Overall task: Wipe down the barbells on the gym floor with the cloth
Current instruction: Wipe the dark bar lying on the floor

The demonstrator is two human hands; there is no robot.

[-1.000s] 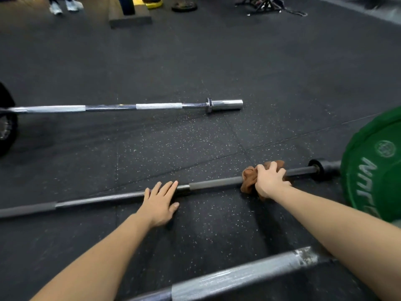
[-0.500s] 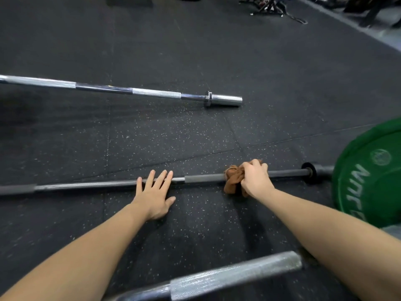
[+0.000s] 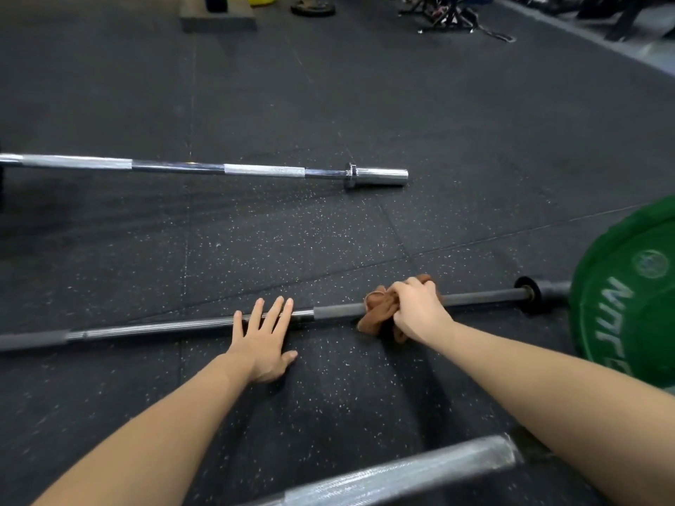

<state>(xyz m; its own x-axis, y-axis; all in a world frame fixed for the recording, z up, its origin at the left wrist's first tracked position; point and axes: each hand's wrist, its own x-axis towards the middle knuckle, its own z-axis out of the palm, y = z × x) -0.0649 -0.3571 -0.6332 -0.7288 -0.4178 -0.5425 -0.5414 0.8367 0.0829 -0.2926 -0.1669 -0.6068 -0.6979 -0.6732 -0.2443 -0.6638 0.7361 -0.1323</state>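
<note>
A dark barbell (image 3: 153, 327) lies across the black rubber floor in front of me, its right end carrying a green plate (image 3: 628, 286). My right hand (image 3: 416, 310) grips a brown cloth (image 3: 378, 308) wrapped round the bar's shaft, left of the collar. My left hand (image 3: 264, 334) rests flat on the floor with straight fingers spread over the bar. A chrome barbell (image 3: 263, 170) lies farther back. A third silver bar (image 3: 401, 472) crosses the bottom of the view, close to me.
At the far edge stand a low wooden block (image 3: 217, 18), a small weight plate (image 3: 313, 9) and a black metal stand (image 3: 453, 16). A floor-tile seam runs diagonally between the two barbells.
My right hand slid the cloth left along the bar, then back a little to the right. My left hand stayed on the bar. The view tilted down and back up.
</note>
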